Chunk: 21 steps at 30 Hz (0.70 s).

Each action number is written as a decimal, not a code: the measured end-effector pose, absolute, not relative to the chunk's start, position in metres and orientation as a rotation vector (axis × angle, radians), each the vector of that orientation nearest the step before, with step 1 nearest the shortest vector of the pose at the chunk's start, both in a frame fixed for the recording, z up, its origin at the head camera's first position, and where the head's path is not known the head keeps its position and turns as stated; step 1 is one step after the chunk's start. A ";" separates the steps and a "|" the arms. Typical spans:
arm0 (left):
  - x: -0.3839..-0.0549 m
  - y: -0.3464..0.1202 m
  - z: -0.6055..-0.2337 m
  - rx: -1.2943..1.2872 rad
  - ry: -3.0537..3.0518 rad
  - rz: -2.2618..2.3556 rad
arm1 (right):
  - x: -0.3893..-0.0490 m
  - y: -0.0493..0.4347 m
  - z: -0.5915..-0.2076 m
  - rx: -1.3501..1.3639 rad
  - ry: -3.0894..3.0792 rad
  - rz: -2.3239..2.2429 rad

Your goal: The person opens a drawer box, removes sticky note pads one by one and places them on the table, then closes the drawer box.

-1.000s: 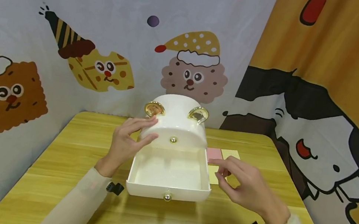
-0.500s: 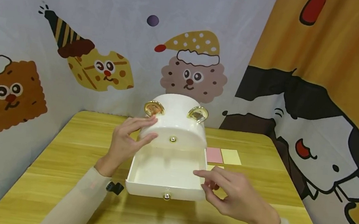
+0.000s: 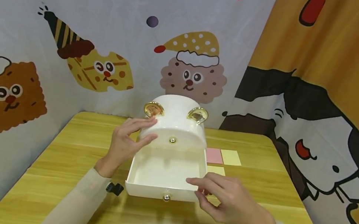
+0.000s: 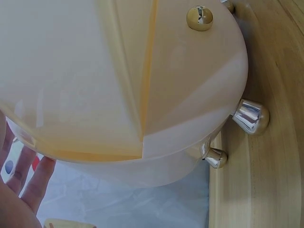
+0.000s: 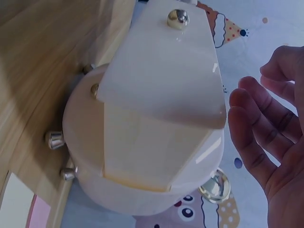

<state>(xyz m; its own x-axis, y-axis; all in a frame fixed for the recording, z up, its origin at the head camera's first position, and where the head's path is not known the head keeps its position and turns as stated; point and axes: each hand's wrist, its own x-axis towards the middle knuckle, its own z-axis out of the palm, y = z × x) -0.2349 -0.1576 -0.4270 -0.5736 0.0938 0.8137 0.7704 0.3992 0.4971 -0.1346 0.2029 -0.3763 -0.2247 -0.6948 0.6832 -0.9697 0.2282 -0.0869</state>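
A white desktop drawer box [image 3: 180,104] with gold ear-shaped trims stands at the middle of the table in the head view. Its lower drawer [image 3: 153,191] is pulled far out and shows a bare white inside. My left hand [image 3: 121,144] grips the left side of the box, thumb at the front edge and fingers below the left gold ear [image 3: 153,108]. Loosely bent, the fingers of my right hand [image 3: 232,202] overlap the drawer's right front corner. In the right wrist view a gap separates these fingers [image 5: 242,118] from the drawer, and they hold nothing.
To the right of the box, a pink sticky note [image 3: 214,156] and a yellow sticky note [image 3: 231,157] lie side by side. Another yellow note [image 3: 217,170] lies nearer, partly behind my right hand. A printed curtain [image 3: 110,14] hangs behind the wooden table [image 3: 96,128].
My right hand has come left and nearer, from beside the sticky notes to over the drawer's right front corner. My left hand and the drawer box stay in place.
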 end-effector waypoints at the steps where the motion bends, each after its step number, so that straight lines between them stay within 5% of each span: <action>1: -0.235 -0.157 -0.427 -0.742 -1.936 -1.204 | -0.133 0.202 -0.377 1.530 -1.991 0.705; 21: -0.233 -0.158 -0.427 -0.731 -1.938 -1.199 | -0.115 0.173 -0.403 1.686 -2.121 0.716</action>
<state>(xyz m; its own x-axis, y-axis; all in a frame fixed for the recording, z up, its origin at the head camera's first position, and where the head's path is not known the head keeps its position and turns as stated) -0.2335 -0.1576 -0.4267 -0.5710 0.0876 0.8163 0.7696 0.4034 0.4951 -0.1152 0.1734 -0.4033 -0.2398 -0.7998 0.5502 -0.9697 0.1701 -0.1754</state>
